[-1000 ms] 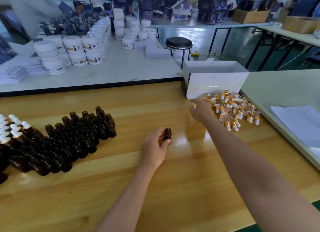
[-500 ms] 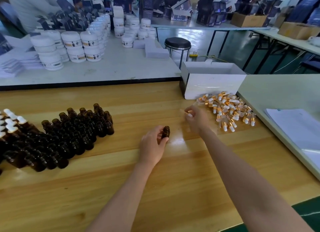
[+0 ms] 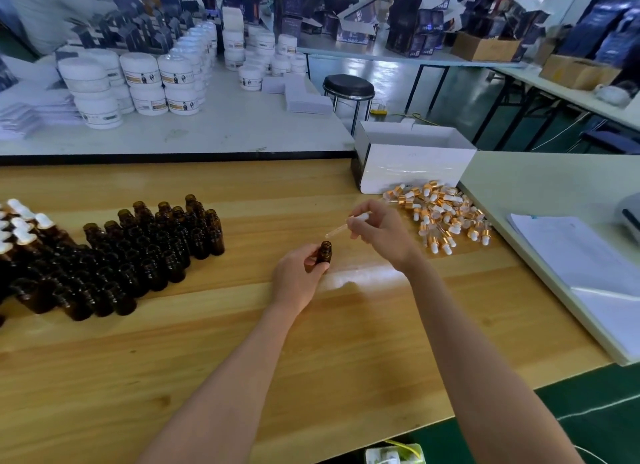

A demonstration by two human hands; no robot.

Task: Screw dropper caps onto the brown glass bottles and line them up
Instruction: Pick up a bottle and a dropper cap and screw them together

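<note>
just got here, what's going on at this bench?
A person is capping brown bottles. The left hand holds an open bottle upright; the right hand pinches a dropper cap, its glass tube angled toward the bottle's mouth but not yet in. Uncapped bottles crowd the left, a few capped bottles sit at the far left, and a cap pile lies right, by a white box.

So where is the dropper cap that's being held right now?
Head view, centre: the right hand pinches the dropper cap just above and right of the open brown bottle in the left hand.
</note>
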